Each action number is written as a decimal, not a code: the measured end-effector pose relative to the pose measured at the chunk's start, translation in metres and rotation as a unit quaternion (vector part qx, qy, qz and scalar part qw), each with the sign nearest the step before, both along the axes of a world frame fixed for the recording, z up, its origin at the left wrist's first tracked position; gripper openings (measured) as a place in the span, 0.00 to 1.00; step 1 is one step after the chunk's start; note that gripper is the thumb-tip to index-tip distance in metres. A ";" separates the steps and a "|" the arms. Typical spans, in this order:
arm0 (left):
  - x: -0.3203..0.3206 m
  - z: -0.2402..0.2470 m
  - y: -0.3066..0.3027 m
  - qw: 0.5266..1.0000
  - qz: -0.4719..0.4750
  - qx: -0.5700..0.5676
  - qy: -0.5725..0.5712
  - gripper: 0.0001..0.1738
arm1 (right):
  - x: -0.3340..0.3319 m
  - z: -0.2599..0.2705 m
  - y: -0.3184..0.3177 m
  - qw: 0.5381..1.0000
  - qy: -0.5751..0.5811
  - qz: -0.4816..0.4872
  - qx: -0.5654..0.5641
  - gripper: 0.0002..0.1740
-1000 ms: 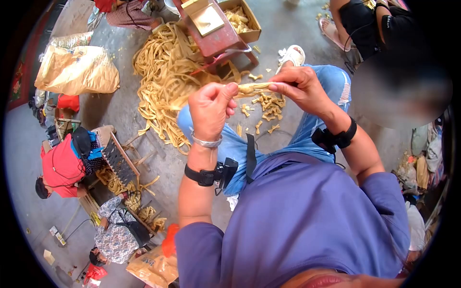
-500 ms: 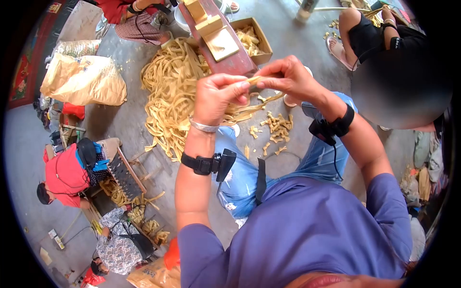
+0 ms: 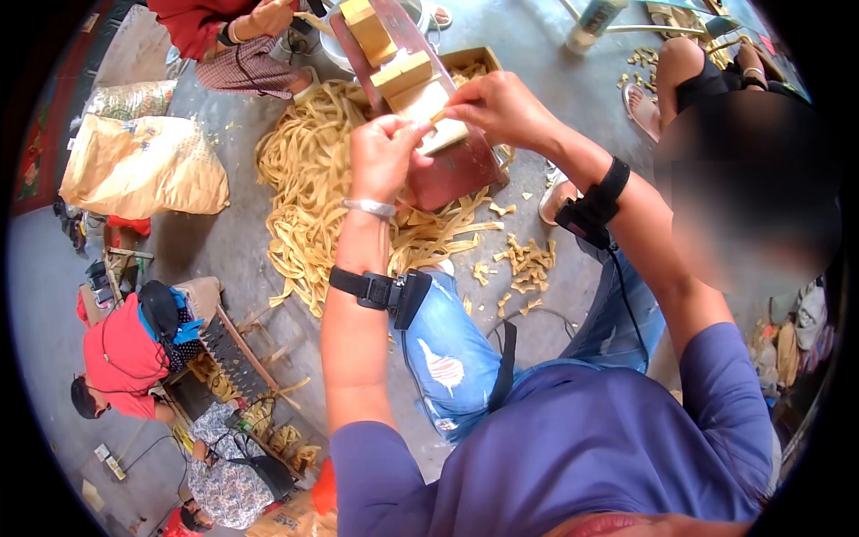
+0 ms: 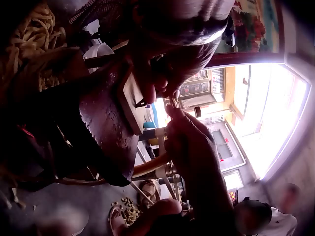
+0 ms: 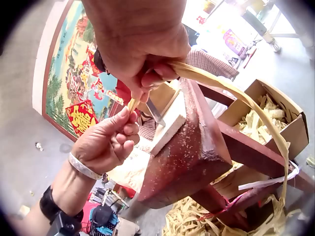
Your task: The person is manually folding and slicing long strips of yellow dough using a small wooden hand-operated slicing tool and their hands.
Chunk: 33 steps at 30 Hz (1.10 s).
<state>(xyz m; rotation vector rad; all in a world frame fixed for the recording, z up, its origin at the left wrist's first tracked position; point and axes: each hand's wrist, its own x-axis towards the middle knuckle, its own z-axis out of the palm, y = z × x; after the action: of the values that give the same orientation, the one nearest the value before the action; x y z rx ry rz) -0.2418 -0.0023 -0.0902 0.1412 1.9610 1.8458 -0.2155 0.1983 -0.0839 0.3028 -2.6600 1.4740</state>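
The left hand (image 3: pixel 380 161) and right hand (image 3: pixel 503 109) pinch 1 strip (image 5: pixel 212 77) between narrowed fingertips, over the bench (image 3: pixel 455 177). Knotted pieces (image 3: pixel 530 266) on the floor look finished; the big heap (image 3: pixel 309 161) of strips looks unworked.

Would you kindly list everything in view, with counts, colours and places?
Long flat strip: one, tan, in both hands
Heaped strips: many, tan, floor by bench
Small knotted pieces: many, tan, floor right of heap
Worn wooden bench: one, dark red, ahead
Wooden blocks: several, yellowish, on bench
Open cardboard box: one, brown, beside bench
Large sack: one, tan, floor, left
Other people: at least four, mixed clothing colours, around
Left hand: one, silver bracelet, pinching strip
Right hand: one, black wrist strap, pinching strip
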 end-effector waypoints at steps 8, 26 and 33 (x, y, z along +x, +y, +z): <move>-0.020 -0.017 0.002 1.000 0.020 -0.013 0.013 0.08 | -0.018 -0.019 -0.004 0.998 0.037 -0.028 0.044 0.08; 0.142 -0.004 0.032 0.959 -0.135 0.004 -0.250 0.29 | 0.129 0.032 0.019 0.945 -0.007 0.056 -0.321 0.11; 0.190 0.060 0.065 0.976 -0.020 0.165 -0.139 0.05 | 0.257 0.074 0.026 0.974 -0.038 0.043 -0.219 0.08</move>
<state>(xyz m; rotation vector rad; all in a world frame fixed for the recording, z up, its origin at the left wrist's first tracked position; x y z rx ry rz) -0.0520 0.0625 -0.0299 0.0205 1.4478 2.0303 0.0411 0.2241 -0.0100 0.3317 -2.3068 2.0793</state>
